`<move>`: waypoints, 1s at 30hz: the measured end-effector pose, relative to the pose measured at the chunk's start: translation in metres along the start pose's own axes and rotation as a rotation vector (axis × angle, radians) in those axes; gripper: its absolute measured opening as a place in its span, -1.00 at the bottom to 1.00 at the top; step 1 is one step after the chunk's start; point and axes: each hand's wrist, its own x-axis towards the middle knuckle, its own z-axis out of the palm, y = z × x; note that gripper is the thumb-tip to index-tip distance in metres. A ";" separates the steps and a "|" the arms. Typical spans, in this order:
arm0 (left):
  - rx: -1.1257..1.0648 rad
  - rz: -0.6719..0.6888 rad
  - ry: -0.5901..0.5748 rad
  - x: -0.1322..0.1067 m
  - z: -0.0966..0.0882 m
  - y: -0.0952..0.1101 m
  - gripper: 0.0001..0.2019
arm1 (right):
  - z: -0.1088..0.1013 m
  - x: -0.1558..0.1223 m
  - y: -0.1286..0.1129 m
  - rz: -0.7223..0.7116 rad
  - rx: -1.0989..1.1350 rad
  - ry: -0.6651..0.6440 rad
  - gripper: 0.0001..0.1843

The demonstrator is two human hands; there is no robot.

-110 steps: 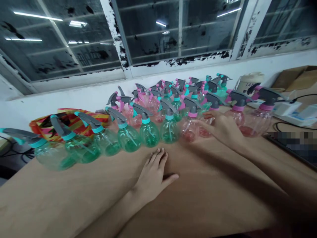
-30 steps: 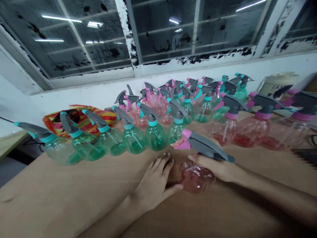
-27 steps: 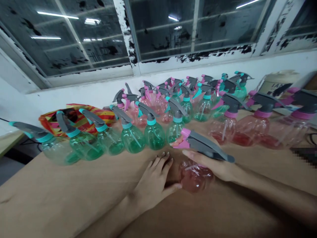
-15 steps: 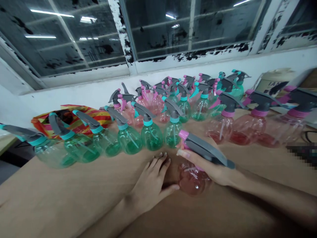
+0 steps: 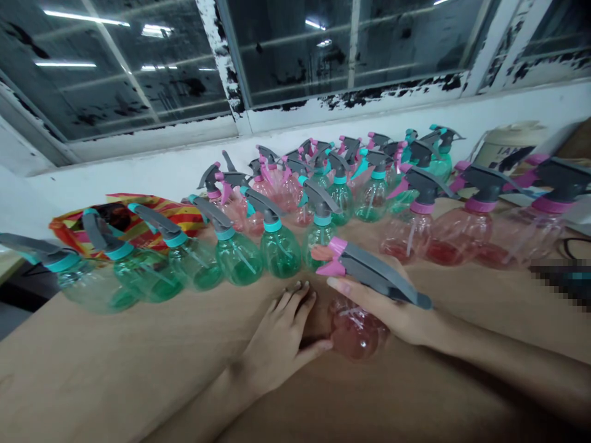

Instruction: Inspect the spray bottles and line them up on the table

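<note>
My right hand [image 5: 392, 311] is closed around the neck of a spray bottle [image 5: 357, 335] with a grey sprayer head, a pink nozzle and a pink trigger. Its round clear body looks pinkish and stands on the table in front of me. One fingertip shows beside the nozzle, and my thumb lies below the trigger. My left hand [image 5: 281, 341] rests flat on the tabletop with fingers stretched out, its thumb tip at the bottle's side; whether it touches cannot be made out. Just beyond stands a row of teal-collared spray bottles [image 5: 237, 258] holding green liquid.
Pink-collared spray bottles [image 5: 406, 237] with red liquid stand at the right. More pink and green bottles crowd toward the wall. A red-and-yellow striped bag [image 5: 184, 215] lies behind the left row. A cream bag [image 5: 512, 138] sits at the back right, below the windows.
On the held bottle, the pink trigger now shows clearly, sticking out below the nozzle, and a fingertip appears beside the nozzle. My left hand stays in place. The view has shifted slightly.
</note>
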 end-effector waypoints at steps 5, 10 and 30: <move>0.014 0.002 -0.018 0.001 -0.002 0.001 -0.30 | 0.000 0.001 -0.001 -0.024 -0.041 0.015 -0.88; 0.005 0.001 -0.015 0.000 -0.001 0.001 -0.31 | -0.001 0.001 -0.002 -0.025 -0.043 0.004 -0.90; -0.002 -0.006 -0.039 0.001 -0.001 0.002 -0.33 | -0.004 0.001 0.002 0.038 0.070 -0.113 -0.81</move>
